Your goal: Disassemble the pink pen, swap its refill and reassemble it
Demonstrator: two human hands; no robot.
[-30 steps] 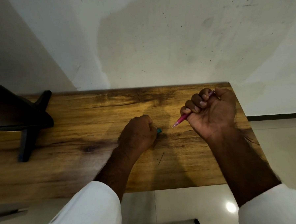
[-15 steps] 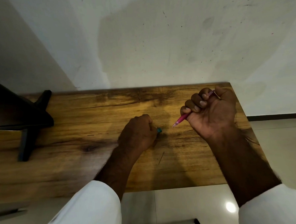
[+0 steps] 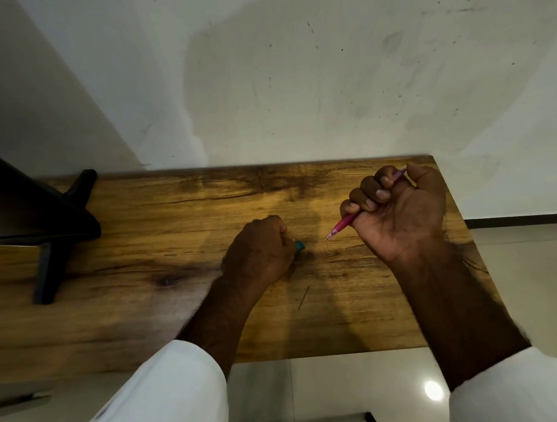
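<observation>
We see the right hand [image 3: 396,211] fisted around the pink pen [image 3: 344,223] near the table's [image 3: 147,314] right edge, tip slanting down toward the middle, barrel locked in the curled fingers, probably so the other hand can twist or pull a part off. The left hand [image 3: 260,253] rests knuckles-up mid-table, closed over something teal [image 3: 300,246], perhaps a second pen or cap; too little shows to say which.

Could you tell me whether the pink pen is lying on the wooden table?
No, the slim pink plastic pen is gripped in the right hand, raised above the table.
</observation>
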